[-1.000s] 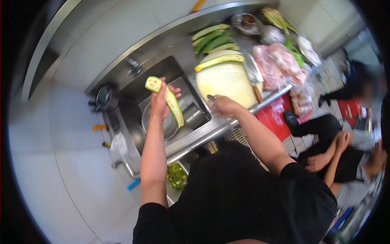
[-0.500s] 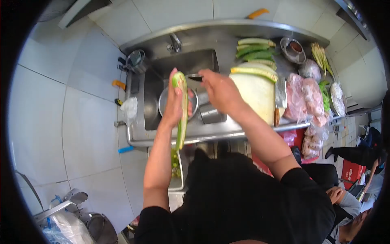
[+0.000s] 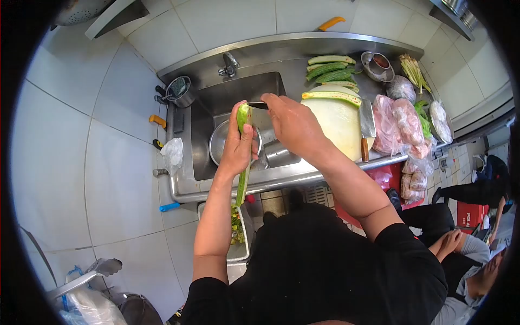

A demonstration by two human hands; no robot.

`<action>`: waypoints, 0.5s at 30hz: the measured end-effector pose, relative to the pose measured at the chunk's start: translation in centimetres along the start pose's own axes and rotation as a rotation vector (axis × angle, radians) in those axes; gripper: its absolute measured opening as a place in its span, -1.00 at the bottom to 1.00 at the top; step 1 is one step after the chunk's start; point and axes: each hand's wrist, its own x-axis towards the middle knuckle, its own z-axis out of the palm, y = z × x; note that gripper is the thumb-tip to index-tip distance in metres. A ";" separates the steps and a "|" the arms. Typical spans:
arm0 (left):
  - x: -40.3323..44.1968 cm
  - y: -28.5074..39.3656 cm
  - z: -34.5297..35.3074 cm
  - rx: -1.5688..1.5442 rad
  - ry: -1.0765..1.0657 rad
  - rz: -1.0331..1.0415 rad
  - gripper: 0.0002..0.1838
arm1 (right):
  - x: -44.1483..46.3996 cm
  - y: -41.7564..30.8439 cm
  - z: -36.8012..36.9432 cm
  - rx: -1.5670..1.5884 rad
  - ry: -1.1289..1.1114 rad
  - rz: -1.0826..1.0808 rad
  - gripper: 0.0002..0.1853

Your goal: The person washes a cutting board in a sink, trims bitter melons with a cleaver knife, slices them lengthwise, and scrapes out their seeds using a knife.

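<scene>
Over the sink (image 3: 203, 130), my left hand (image 3: 237, 149) is wrapped round a long split green gourd (image 3: 245, 116), which it holds nearly upright with the lower end hanging past the sink's front edge. My right hand (image 3: 295, 122) grips a dark metal spoon (image 3: 258, 105), its tip touching the gourd's upper end. Its handle is hidden in the fingers. Below the left hand, a round metal bowl (image 3: 217, 142) rests in the sink. Another gourd piece (image 3: 331, 96) lies on the round pale cutting board (image 3: 333, 127), beside a cleaver (image 3: 366, 119).
More green gourds (image 3: 331, 70) lie behind the board. Bagged pink meat (image 3: 387, 127) and a metal bowl (image 3: 374, 70) are at the right. A white bin (image 3: 242, 250) holding green scraps stands below the counter. Another person (image 3: 460, 260) is at the lower right.
The spoon has moved onto the gourd's top end and the gourd has turned slightly in my left hand. The camera view has shifted a little.
</scene>
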 end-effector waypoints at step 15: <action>-0.6 1.9 0.0 -0.040 -0.130 -0.147 -0.22 | -0.9 -1.4 -0.5 -0.312 -0.196 0.078 -0.68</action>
